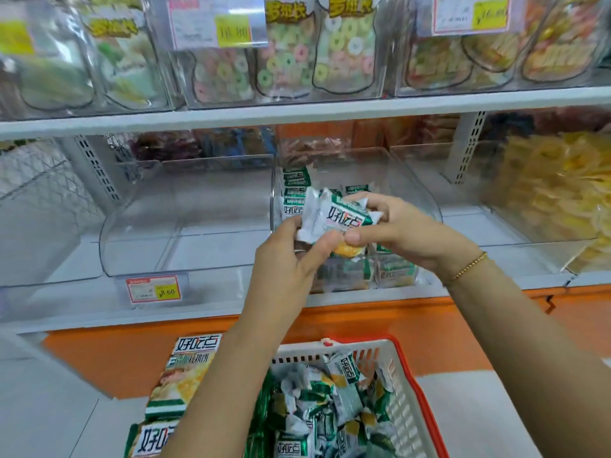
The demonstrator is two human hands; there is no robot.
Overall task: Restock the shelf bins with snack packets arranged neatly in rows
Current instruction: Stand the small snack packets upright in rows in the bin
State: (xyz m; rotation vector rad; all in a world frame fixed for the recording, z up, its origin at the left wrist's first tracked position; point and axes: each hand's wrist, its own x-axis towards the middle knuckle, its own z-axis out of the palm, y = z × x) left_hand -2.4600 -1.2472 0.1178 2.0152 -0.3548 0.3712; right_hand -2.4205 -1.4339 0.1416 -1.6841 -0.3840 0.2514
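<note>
Both my hands hold a small stack of green-and-white snack packets (337, 214) in front of a clear shelf bin (416, 193). My left hand (291, 259) grips the stack from below and the left. My right hand (396, 229) pinches it from the right, thumb underneath. Inside the bin, more of the same packets (294, 190) stand in a row at the left side, and others (393, 271) lie at the front. Below, a white basket with a red rim (410, 385) holds several loose packets (330, 401).
A clear bin (185, 233) with a price tag (153, 289) sits left of the packet bin. Yellow snacks (562, 193) fill the bin on the right. Bags of ring candy (344, 47) stand on the upper shelf. Large snack bags (185, 368) lie left of the basket.
</note>
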